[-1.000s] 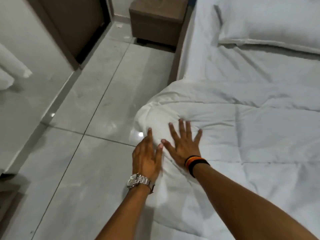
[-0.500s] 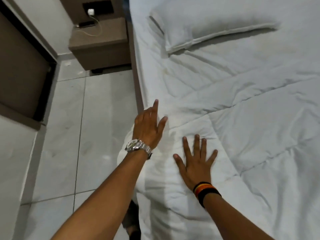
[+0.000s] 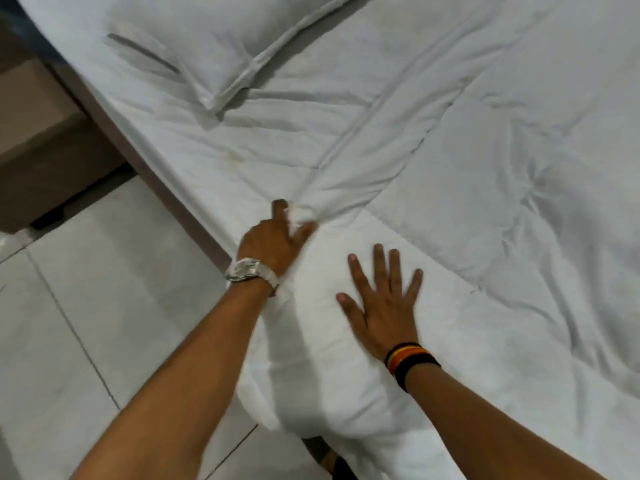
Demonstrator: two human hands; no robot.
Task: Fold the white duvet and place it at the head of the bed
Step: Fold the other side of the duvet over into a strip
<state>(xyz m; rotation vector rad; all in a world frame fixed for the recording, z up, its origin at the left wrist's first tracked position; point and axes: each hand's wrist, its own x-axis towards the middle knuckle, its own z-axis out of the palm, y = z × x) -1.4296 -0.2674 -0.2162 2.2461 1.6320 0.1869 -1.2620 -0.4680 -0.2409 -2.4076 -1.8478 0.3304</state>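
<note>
The duvet (image 3: 485, 220) lies spread over the bed (image 3: 180, 157), its near edge hanging off the bed's side toward the floor (image 3: 86, 323) at about 6 o'clock from the hands. Its top edge runs as a long seam from the left hand up toward 1 o'clock, and beyond that seam, at 11 to 12 o'clock, lie bare sheet and the pillow (image 3: 214, 39) that marks the head of the bed.

The left hand (image 3: 273, 244) sits at the duvet's upper corner, right at the bed's edge, fingers bunched on a fold of white cloth; motion blur hides whether the pinch is closed. The right hand (image 3: 384, 306) lies flat on the duvet just to the 4 o'clock side of the left, fingers spread, palm pressing down, gripping nothing.

What the next move turns on, as I judge it: the corner is under the left hand, which is the nearer to the head, and the duvet's bulk stretches off toward 3 o'clock. A fold would carry that corner across the long side, while the right hand pins the layer beneath. The duvet is not yet folded.
</note>
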